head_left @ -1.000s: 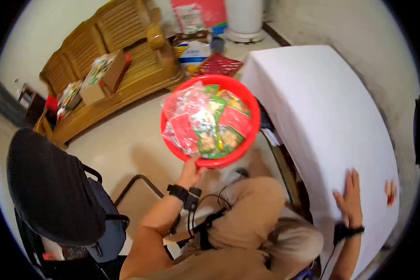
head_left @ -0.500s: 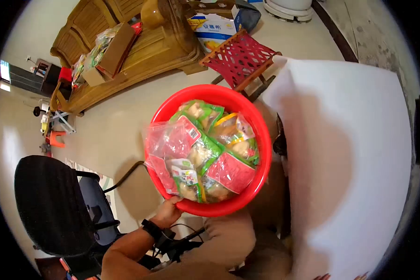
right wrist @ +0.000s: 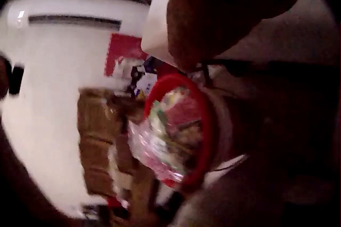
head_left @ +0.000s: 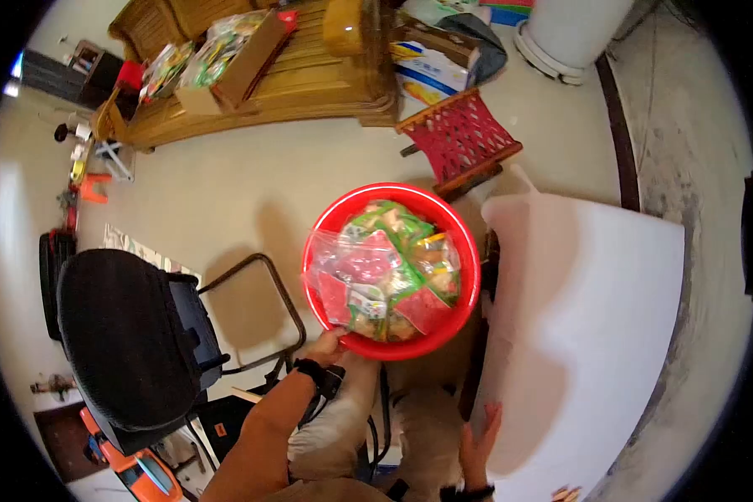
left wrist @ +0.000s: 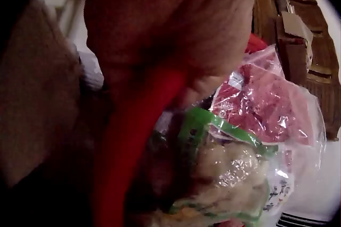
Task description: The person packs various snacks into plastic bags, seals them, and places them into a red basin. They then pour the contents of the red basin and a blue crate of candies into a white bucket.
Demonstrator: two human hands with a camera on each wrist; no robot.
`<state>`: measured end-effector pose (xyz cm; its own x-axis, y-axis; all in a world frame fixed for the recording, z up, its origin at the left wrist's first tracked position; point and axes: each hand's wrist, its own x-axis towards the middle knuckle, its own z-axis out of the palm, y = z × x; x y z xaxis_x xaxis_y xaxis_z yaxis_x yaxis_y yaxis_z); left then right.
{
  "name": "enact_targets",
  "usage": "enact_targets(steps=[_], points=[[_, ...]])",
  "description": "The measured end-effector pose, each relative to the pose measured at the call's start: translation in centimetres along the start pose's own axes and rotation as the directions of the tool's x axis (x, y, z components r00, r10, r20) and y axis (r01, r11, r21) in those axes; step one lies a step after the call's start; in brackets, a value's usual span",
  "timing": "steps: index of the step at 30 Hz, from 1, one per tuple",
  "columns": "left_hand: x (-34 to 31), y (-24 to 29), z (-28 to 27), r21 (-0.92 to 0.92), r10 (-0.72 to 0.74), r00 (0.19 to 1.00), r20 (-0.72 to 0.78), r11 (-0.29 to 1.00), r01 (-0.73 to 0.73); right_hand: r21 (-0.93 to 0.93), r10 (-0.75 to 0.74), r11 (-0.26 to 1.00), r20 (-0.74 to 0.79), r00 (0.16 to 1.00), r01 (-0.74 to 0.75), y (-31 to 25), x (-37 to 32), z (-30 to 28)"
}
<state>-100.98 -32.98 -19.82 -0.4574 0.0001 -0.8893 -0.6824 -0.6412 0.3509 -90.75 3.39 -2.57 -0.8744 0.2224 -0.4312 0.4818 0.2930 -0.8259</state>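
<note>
A round red basin (head_left: pixel 475 276) full of clear plastic packets (head_left: pixel 410 276) with green and pink parts is held up by its near-left rim in my left hand (head_left: pixel 325 349). Close up in the left wrist view, the left hand (left wrist: pixel 170 30) grips the red rim (left wrist: pixel 128 147), with a packet (left wrist: pixel 229 174) beside it. My right hand (head_left: pixel 478 452) holds nothing, its fingers extended at the left edge of the white-covered table (head_left: pixel 594 335). In the right wrist view the right hand (right wrist: pixel 224 19) is dark, with the basin (right wrist: pixel 208 126) beyond it.
A black office chair (head_left: pixel 125 335) stands at the left. Behind are a wooden bench (head_left: pixel 326 84) bearing an open carton (head_left: pixel 259 67) of packets, and a small stool (head_left: pixel 464 138) with a red woven seat. A white cylindrical object (head_left: pixel 573 29) stands at the back right.
The basin, still in my left hand, appears smaller and lower in the head view than half a second ago. My right hand has come back into the head view, left of its earliest position.
</note>
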Motion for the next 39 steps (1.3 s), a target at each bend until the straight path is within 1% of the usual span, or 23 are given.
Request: enact_targets(steps=[1,2,4,6,7,9,10,11,13,14,16,17,19,20,23,26,28,29,31,33,35,37,39], points=[[-0.1,-0.2,0.3,-0.027,-0.003,0.998,-0.063,1.000,0.002,-0.006,-0.017,1.000,0.054,0.998,0.017,0.1,3.7,1.6],[0.3,-0.9,0.2,-0.096,0.055,0.998,-0.038,0.994,-0.058,-0.011,-0.030,0.999,0.108,0.994,0.031,0.5,7.3,3.3],[-0.5,-0.9,1.2,-0.106,0.057,0.998,-0.028,0.993,-0.059,0.229,0.204,0.947,0.118,0.972,-0.227,-0.3,13.2,7.1],[-2.5,0.5,3.1,-0.101,0.035,0.999,-0.018,0.994,-0.037,0.472,0.414,0.738,0.248,0.876,-0.482,-4.0,16.0,9.6],[-2.8,0.9,3.1,-0.122,0.034,0.999,-0.024,0.992,-0.037,0.453,0.414,0.748,0.254,0.874,-0.486,-2.2,16.6,10.6],[-3.9,2.4,3.1,0.050,0.064,0.997,-0.045,0.997,-0.062,0.532,0.434,0.635,0.353,0.829,-0.560,2.3,18.3,12.4],[-5.2,3.6,4.1,-0.028,0.105,0.994,0.029,0.994,-0.104,0.357,0.552,0.697,0.287,0.783,-0.622,0.2,17.9,12.1],[-4.9,4.3,3.7,-0.048,0.110,0.993,0.031,0.993,-0.109,0.342,0.546,0.709,0.286,0.787,-0.616,-0.3,17.6,12.6],[-4.5,5.1,2.6,0.002,0.055,0.996,0.075,0.998,-0.056,0.498,0.428,0.721,0.226,0.875,-0.481,-0.9,16.1,13.0],[-4.8,5.5,2.3,-0.009,0.053,0.996,0.073,0.999,-0.053,0.488,0.429,0.727,0.227,0.875,-0.483,-1.7,15.6,13.3],[-5.7,6.8,2.8,-0.025,-0.048,0.999,0.019,0.998,0.049,0.639,0.376,0.666,0.158,0.913,-0.385,-5.6,14.3,14.0],[-6.3,7.2,3.1,-0.037,-0.050,0.999,0.021,0.998,0.051,0.630,0.375,0.674,0.158,0.913,-0.386,-6.6,14.0,13.9],[-7.6,7.9,3.5,-0.069,0.000,0.992,0.124,0.998,0.009,0.588,0.386,0.705,0.151,0.910,-0.396,-8.0,13.4,13.4],[-5.9,5.4,2.0,-0.088,0.032,0.990,0.137,0.996,-0.020,0.586,0.387,0.708,0.147,0.910,-0.395,-8.5,13.3,13.2],[-7.3,6.2,4.1,-0.149,-0.032,0.993,0.117,0.988,0.049,0.582,0.394,0.711,0.134,0.909,-0.394,-9.4,13.3,12.7],[-6.6,3.4,3.7,-0.169,-0.004,0.991,0.135,0.985,0.027,0.592,0.493,0.669,0.100,0.864,-0.450,-10.7,13.3,11.7],[-7.6,2.5,4.1,-0.170,0.011,0.993,0.119,0.985,0.009,0.497,0.457,0.728,0.163,0.874,-0.473,-11.8,13.5,10.5],[-8.4,2.4,4.4,-0.172,0.042,0.994,0.099,0.985,-0.024,0.492,0.462,0.726,0.169,0.871,-0.481,-11.7,13.4,10.0],[-11.6,4.3,6.5,-0.235,0.081,0.992,0.092,0.970,-0.058,0.562,0.374,0.727,0.160,0.914,-0.395,-12.2,13.3,9.0],[-13.3,5.3,7.7,-0.298,0.132,0.987,0.093,0.949,-0.099,0.560,0.357,0.723,0.197,0.913,-0.404,-15.8,13.5,8.5],[-13.4,6.1,6.5,-0.239,0.209,0.976,0.060,0.952,-0.189,0.564,0.324,0.724,0.232,0.917,-0.399,-19.5,14.8,9.8],[-13.8,9.3,7.1,-0.292,0.237,0.971,0.036,0.931,-0.216,0.516,0.254,0.759,0.326,0.911,-0.397,-22.3,16.8,11.9],[-14.1,13.2,7.0,-0.225,0.180,0.954,-0.242,0.946,-0.235,0.478,0.147,0.802,0.424,0.894,-0.358,-21.7,20.4,14.9]])
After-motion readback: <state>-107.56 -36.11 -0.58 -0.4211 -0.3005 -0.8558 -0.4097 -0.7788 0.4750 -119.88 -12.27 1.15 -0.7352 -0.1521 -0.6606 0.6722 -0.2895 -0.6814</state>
